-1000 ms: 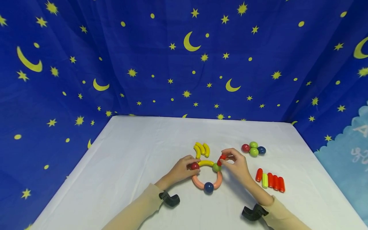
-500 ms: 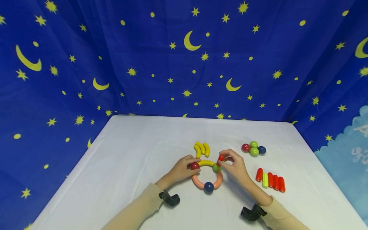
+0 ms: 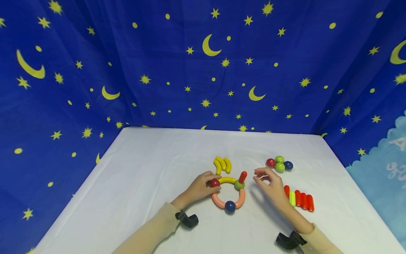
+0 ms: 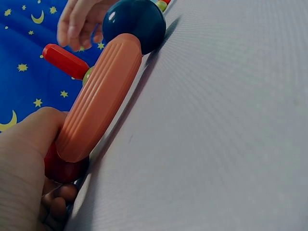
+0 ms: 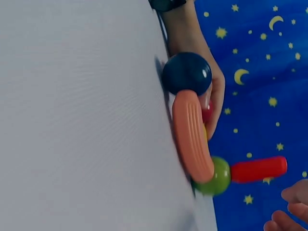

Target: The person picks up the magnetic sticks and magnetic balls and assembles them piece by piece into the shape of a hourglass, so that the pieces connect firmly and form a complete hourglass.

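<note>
A ring lies on the table, made of a red ball (image 3: 215,183), a yellow curved rod (image 3: 227,180), a green ball (image 3: 239,185), two salmon curved rods (image 3: 241,198) and a dark blue ball (image 3: 230,207). From the green ball a short red rod (image 3: 243,177) sticks up, clearly seen in the right wrist view (image 5: 260,169). My left hand (image 3: 200,187) grips the red ball between thumb and fingers. To the right of the red rod, my right hand (image 3: 271,184) hovers apart from it with loosely bent fingers, holding nothing.
Behind the ring lie several yellow curved rods (image 3: 227,165). A cluster of red, green and blue balls (image 3: 280,167) sits at the back right. Red rods (image 3: 304,201) and a yellow-green rod (image 3: 292,199) lie in a row, partly behind my right wrist. A starry blue cloth surrounds the table.
My right hand has let go of the red rod and moved right, away from it. The rod now stands on the green ball by itself. My left hand has stayed on the red ball.
</note>
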The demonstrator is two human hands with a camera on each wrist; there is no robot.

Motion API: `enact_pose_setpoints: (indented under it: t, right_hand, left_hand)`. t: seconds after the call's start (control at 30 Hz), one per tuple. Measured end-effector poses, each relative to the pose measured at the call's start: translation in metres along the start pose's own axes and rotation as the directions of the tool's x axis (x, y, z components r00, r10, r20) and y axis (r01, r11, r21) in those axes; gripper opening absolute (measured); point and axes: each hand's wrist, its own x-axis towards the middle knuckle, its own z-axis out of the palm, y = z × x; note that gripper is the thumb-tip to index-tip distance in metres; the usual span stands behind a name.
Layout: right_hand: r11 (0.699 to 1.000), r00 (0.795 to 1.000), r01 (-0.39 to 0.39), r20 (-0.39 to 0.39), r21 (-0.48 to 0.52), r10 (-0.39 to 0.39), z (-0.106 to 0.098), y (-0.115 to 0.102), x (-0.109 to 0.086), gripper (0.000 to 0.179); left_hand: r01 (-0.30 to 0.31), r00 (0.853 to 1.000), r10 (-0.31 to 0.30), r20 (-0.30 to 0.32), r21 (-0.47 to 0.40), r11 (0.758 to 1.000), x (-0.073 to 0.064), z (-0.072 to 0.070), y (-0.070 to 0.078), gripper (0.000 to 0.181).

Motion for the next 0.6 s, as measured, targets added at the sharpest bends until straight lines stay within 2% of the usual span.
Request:
enact_pose_setpoints:
  t: [0.27,0.43,0.6]
  right_hand:
    - [0.998,0.993,-0.003,-0.115,-0.055,-0.003,-0.029,-0.004,-0.011,0.02]
    - [0.992,0.986,-0.05,-0.166,-0.117,0.031,-0.047,0.019,-0.02,0.02]
    - [0.981,0.967,-0.109,-0.247,-0.161,0.067,-0.066,0.034,-0.033,0.02]
  left_hand:
    - [0.015,1.0,-0.015,-0.003,0.001,1.0,0.001,-0.002,0.002,0.042]
    - [0.022,1.0,-0.022,-0.003,-0.002,1.0,0.001,-0.001,0.001,0.042]
    - [0.033,0.999,-0.033,0.01,-0.006,0.999,0.001,-0.001,0.002,0.042]
